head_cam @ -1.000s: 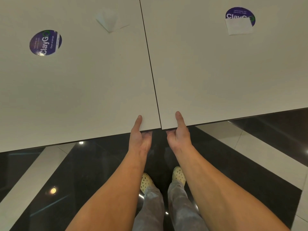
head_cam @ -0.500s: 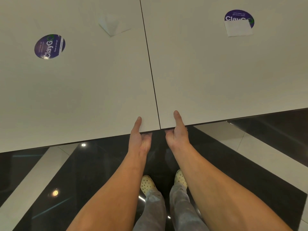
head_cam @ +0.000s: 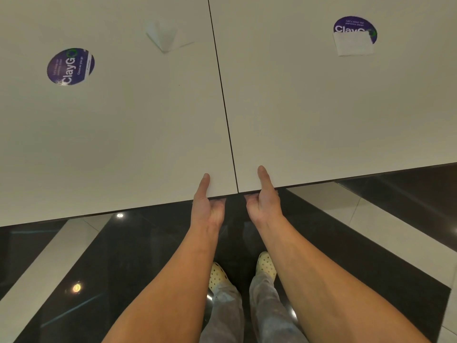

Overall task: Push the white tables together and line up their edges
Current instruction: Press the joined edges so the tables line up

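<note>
Two white tables stand side by side, the left table (head_cam: 111, 134) and the right table (head_cam: 333, 115), with only a thin dark seam between them. Their near edges meet almost level at the seam. My left hand (head_cam: 206, 206) grips the near edge of the left table just left of the seam, thumb on top and fingers underneath. On the other side of the seam my right hand (head_cam: 263, 201) holds the right table's near edge the same way.
A round purple sticker (head_cam: 70, 66) lies on the left table and another purple sticker (head_cam: 354, 27), partly covered by a white paper, on the right. A folded white paper (head_cam: 163, 37) rests near the seam. Below is glossy black and white floor (head_cam: 111, 263) and my feet.
The view has shifted slightly. Both hands stay on the table edges, and the near corners at the seam look a little closer to level than one second ago.
</note>
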{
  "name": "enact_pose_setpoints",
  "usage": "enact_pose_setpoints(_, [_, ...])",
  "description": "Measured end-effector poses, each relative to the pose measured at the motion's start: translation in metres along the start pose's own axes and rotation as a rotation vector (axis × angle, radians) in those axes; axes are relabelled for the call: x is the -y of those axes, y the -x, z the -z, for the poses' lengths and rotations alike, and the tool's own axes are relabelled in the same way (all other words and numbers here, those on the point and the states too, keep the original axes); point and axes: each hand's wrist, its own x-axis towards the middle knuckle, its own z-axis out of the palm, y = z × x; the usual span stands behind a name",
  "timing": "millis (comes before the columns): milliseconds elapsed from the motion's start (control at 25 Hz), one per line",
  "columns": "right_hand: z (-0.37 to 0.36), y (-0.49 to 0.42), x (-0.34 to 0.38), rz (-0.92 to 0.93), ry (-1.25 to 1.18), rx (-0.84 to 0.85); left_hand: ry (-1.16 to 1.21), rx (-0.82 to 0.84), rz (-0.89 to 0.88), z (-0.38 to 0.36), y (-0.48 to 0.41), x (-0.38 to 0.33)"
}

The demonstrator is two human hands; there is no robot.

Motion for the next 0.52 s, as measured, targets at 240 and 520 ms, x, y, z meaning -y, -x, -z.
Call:
enact_pose_setpoints(240, [0.0008,-0.0007,0.0001,0.005,-0.001,0.013,-0.001,-0.005,-0.011,-0.0004,-0.0002,0.0010])
enact_pose_setpoints(520, [0.0000,0.0006,0.0007,-0.006,-0.019,0.010,0.027,0.001,-0.002,0.0003,-0.0001,0.0018])
